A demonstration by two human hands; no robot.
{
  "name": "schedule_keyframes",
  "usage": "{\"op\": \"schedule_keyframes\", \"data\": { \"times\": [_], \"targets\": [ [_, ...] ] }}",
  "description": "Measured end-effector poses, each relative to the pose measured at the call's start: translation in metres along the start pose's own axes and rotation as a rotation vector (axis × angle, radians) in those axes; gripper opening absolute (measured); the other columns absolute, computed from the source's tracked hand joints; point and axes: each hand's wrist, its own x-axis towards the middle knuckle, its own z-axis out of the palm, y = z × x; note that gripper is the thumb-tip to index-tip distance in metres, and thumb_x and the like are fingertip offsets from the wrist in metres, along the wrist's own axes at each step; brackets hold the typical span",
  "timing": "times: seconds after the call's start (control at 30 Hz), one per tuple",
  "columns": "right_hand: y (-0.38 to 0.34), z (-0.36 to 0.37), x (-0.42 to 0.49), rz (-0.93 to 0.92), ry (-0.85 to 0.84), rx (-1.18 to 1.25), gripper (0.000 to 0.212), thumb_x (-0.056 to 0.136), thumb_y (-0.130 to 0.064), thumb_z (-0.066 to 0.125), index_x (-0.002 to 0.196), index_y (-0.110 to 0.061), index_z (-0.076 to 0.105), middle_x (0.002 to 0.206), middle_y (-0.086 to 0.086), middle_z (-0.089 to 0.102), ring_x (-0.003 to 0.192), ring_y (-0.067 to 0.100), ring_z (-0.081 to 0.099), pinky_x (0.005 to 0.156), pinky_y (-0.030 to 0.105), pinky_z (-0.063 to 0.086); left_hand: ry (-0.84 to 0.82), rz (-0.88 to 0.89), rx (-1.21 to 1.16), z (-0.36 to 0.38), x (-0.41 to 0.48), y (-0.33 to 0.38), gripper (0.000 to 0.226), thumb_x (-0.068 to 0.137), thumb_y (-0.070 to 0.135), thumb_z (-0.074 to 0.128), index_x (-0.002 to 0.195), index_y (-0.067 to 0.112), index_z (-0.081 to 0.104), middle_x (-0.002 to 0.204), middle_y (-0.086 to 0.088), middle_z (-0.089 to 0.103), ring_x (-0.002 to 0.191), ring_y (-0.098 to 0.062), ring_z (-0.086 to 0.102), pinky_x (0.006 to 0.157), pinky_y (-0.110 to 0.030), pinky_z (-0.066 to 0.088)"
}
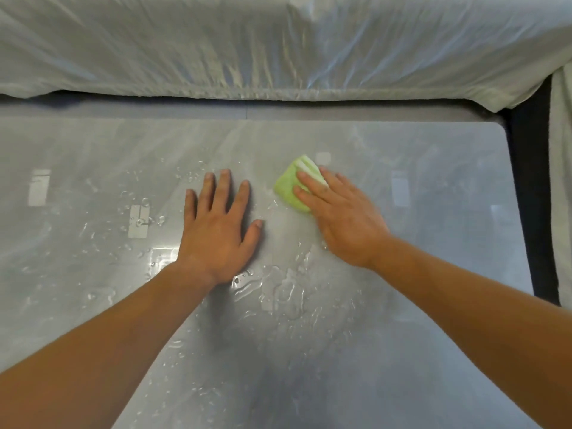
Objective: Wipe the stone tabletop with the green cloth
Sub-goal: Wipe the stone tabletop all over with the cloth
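The grey stone tabletop (418, 181) fills most of the view and is wet, with water drops and streaks (284, 289) across its middle and left. A folded light-green cloth (289, 185) lies on it right of centre. My right hand (343, 218) presses flat on the cloth with straight fingers and covers its right half. My left hand (219, 227) rests flat on the bare stone just left of the cloth, fingers spread, holding nothing.
A piece of furniture under a translucent plastic sheet (278, 48) stands along the table's far edge. The table's rounded far-right corner (498, 125) borders a dark gap (532, 181), with pale fabric (561, 181) beyond it.
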Motion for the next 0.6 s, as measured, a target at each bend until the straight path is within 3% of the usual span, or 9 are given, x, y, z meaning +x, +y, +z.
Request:
{"op": "schedule_keyframes", "data": {
  "times": [0.1,0.17,0.23,0.3,0.37,0.43,0.53,0.6],
  "targets": [
    [0.041,-0.016,0.016,0.315,0.095,0.056,0.056,0.096,-0.007,0.042,0.150,-0.019,0.038,0.163,0.004,0.024,0.150,0.037,0.018,0.122,0.049,0.015,-0.010,0.012,0.009,0.001,-0.001,-0.003,0.075,0.094,0.062,0.009,0.159,0.026,0.007,0.168,-0.009,-0.007,0.153,-0.029,-0.014,0.122,-0.053,-0.006],
    [0.030,-0.016,0.023,0.484,0.148,0.068,0.058,0.095,-0.007,0.042,0.152,-0.018,0.035,0.164,0.005,0.021,0.150,0.038,0.016,0.122,0.049,0.017,-0.020,0.009,0.018,0.001,0.000,-0.003,0.075,0.093,0.062,0.008,0.159,0.026,0.004,0.168,-0.008,-0.009,0.153,-0.029,-0.016,0.122,-0.053,-0.007],
    [-0.001,-0.003,0.008,0.386,0.122,0.048,0.061,0.093,-0.005,0.042,0.152,-0.019,0.035,0.164,0.004,0.021,0.149,0.040,0.017,0.121,0.049,0.018,-0.024,0.005,0.007,0.000,0.000,-0.002,0.076,0.093,0.061,0.009,0.159,0.026,0.005,0.168,-0.008,-0.009,0.153,-0.030,-0.015,0.122,-0.053,-0.007],
    [-0.018,0.006,-0.022,0.121,0.022,0.045,0.061,0.092,-0.005,0.042,0.151,-0.019,0.037,0.163,0.001,0.023,0.149,0.037,0.019,0.122,0.047,0.017,-0.021,0.003,-0.002,-0.001,0.001,-0.002,0.076,0.092,0.061,0.010,0.159,0.026,0.006,0.168,-0.008,-0.008,0.153,-0.030,-0.013,0.122,-0.053,-0.006],
    [0.001,0.000,-0.035,0.009,-0.011,0.030,0.061,0.090,-0.004,0.041,0.149,-0.017,0.041,0.161,0.001,0.028,0.149,0.035,0.021,0.122,0.048,0.018,-0.028,0.007,0.011,-0.001,0.001,-0.004,0.076,0.092,0.062,0.008,0.159,0.026,0.005,0.168,-0.008,-0.010,0.153,-0.030,-0.014,0.122,-0.052,-0.007],
    [0.029,-0.007,-0.026,0.198,0.062,0.056,0.061,0.089,-0.001,0.042,0.148,-0.017,0.043,0.160,0.004,0.029,0.148,0.037,0.023,0.121,0.053,0.020,-0.029,0.016,0.038,0.001,0.001,-0.006,0.076,0.092,0.063,0.006,0.159,0.027,0.001,0.167,-0.007,-0.012,0.152,-0.029,-0.017,0.122,-0.051,-0.008],
    [0.008,-0.003,-0.012,0.519,0.182,0.105,0.061,0.093,-0.006,0.039,0.151,-0.021,0.037,0.164,-0.001,0.021,0.152,0.031,0.013,0.124,0.045,0.011,-0.043,0.035,0.022,0.001,0.000,-0.009,0.076,0.093,0.065,0.007,0.159,0.028,0.000,0.167,-0.006,-0.014,0.152,-0.028,-0.019,0.122,-0.049,-0.011],
    [-0.030,0.013,-0.022,0.479,0.191,0.099,0.061,0.092,-0.008,0.039,0.151,-0.021,0.036,0.164,-0.003,0.018,0.152,0.031,0.011,0.124,0.042,0.010,-0.051,0.053,-0.026,-0.002,-0.001,-0.012,0.076,0.094,0.066,0.011,0.159,0.028,0.003,0.167,-0.005,-0.013,0.152,-0.026,-0.020,0.122,-0.048,-0.012]
  ]
}}
